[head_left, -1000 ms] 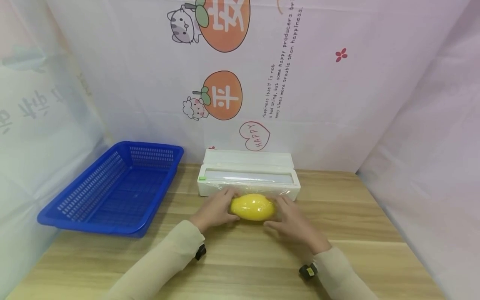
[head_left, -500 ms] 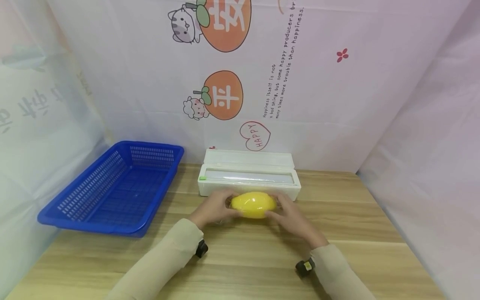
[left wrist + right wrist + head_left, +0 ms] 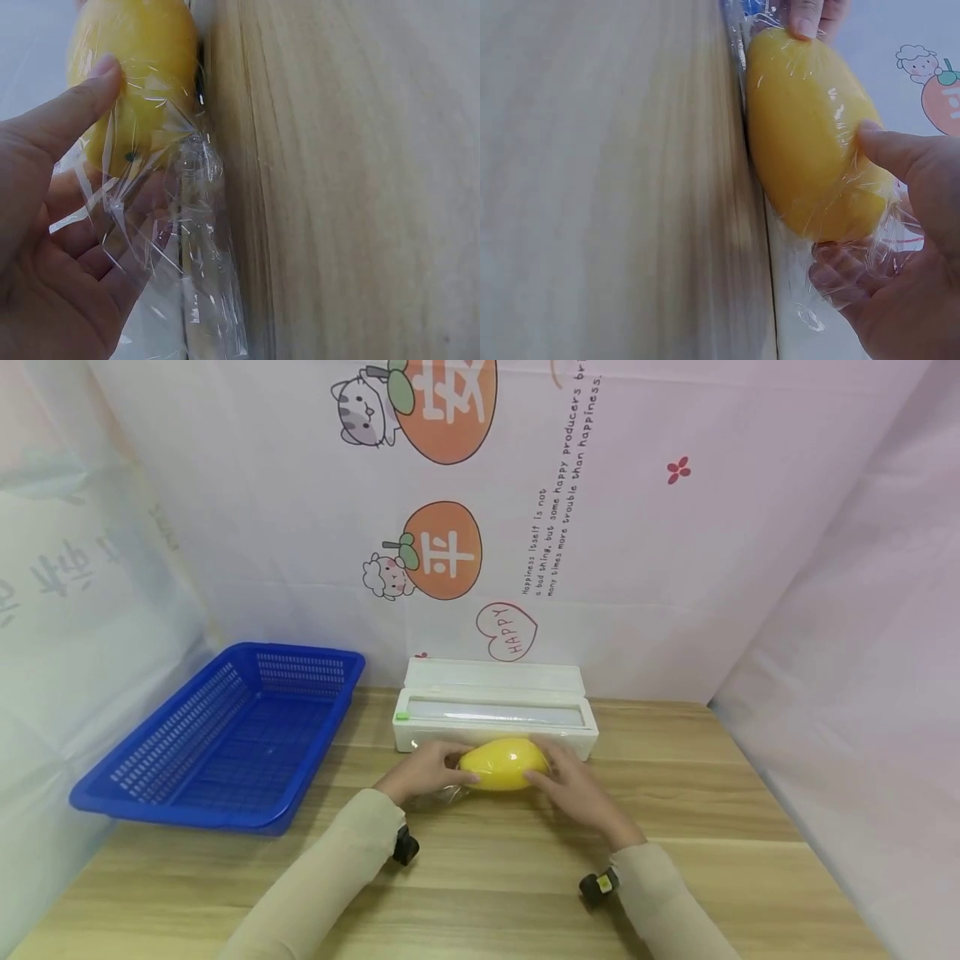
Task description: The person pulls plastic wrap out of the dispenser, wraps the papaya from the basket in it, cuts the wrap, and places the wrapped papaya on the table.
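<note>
A smooth yellow mango (image 3: pixel 501 764), its skin crossed by creased clear cling film, is held between both hands in front of the white cling film box (image 3: pixel 495 714). The left hand (image 3: pixel 427 770) grips its left end, thumb on the near side and fingers behind. In the left wrist view, loose film (image 3: pixel 202 247) bunches and hangs past that end, over the fingers. At the other end the right hand (image 3: pixel 577 789) grips with its thumb (image 3: pixel 892 150) on the mango; film also covers the fingers beneath, in the right wrist view.
The box's lid (image 3: pixel 495 676) stands raised, with a roll (image 3: pixel 495 713) inside and a green piece (image 3: pixel 402 716) at its left. A blue plastic basket (image 3: pixel 315 760) stands left on the wooden table (image 3: pixel 487 893). Printed white cloth (image 3: pixel 600 635) hangs behind and at the sides.
Both hands have closed in on the mango and moved it slightly toward the box, tilting its right end. Loose film now shows beside the left hand. The basket and box stay in place.
</note>
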### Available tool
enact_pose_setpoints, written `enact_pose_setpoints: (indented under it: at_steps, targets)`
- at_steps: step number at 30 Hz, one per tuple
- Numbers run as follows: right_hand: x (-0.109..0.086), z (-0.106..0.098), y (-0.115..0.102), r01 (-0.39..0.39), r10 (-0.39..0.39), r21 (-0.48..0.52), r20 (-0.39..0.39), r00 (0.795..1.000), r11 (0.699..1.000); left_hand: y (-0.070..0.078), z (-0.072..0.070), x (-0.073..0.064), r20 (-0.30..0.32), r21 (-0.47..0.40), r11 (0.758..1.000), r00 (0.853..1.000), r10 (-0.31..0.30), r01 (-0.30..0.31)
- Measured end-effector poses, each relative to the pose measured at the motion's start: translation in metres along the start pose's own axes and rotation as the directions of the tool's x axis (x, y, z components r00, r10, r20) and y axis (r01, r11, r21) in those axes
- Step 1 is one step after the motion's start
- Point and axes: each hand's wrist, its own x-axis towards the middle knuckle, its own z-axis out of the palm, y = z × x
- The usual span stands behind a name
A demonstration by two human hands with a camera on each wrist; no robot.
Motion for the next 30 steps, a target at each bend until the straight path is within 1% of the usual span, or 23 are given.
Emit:
enact_pose_setpoints:
  at_steps: [4,8,12,17,19,24,26,28,30]
  targets:
    - [0.002,-0.002,-0.001,-0.001,0.001,-0.003,0.011,1.0,1.0,-0.001,-0.002,0.001,0.025,-0.019,1.0,0.999,-0.022,0.022]
    - [0.004,-0.003,-0.003,-0.021,0.021,0.002,0.022,1.0,1.0,0.003,-0.006,0.001,0.047,-0.037,0.998,0.998,-0.05,0.052]
    - [0.006,-0.004,-0.003,-0.037,0.037,0.021,0.041,0.999,0.999,0.004,-0.01,0.002,0.064,-0.028,0.997,0.996,-0.069,0.07]
    - [0.007,-0.003,-0.001,-0.019,0.016,0.07,0.05,0.999,0.997,0.004,-0.013,0.003,0.088,-0.057,0.996,0.994,-0.066,0.071]
    - [0.008,-0.001,0.002,0.001,-0.007,0.1,0.051,0.999,0.995,0.005,-0.012,0.002,0.089,-0.061,0.996,0.994,-0.064,0.069]
    - [0.009,-0.002,0.009,0.022,-0.035,0.172,0.073,0.997,0.985,0.009,-0.01,0.001,0.066,0.013,0.999,0.997,-0.048,0.047]
    - [0.01,-0.003,0.011,-0.006,-0.011,0.186,0.092,0.996,0.983,0.01,-0.009,0.0,0.057,0.039,0.998,0.997,-0.05,0.048]
    - [0.01,-0.005,0.012,-0.021,-0.001,0.196,0.112,0.994,0.98,0.011,-0.008,-0.001,0.054,0.044,0.997,0.997,-0.058,0.056]
    - [0.011,-0.006,0.013,-0.035,0.008,0.204,0.131,0.991,0.978,0.011,-0.008,-0.001,0.061,0.032,0.998,0.997,-0.056,0.054]
